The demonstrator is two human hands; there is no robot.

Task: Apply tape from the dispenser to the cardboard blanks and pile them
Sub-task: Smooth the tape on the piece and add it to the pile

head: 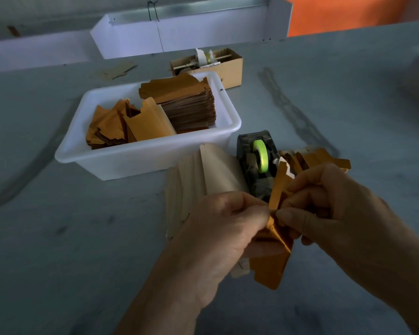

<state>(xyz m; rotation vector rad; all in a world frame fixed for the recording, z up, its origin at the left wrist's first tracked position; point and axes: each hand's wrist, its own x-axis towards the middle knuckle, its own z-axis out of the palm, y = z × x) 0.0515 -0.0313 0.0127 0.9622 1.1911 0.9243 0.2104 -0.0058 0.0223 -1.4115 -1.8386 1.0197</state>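
I see my left hand (218, 228) and right hand (329, 209) both pinching one orange cardboard blank (273, 257), its long axis running twelve to six. The tape dispenser (258, 163) stands on the bench (58, 238) just beyond at twelve o'clock, roughly equally near either hand, I judge.

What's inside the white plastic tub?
The white plastic tub holds a neat stack of orange cardboard blanks on the right and loose leaning ones on the left. The tub floor is covered.
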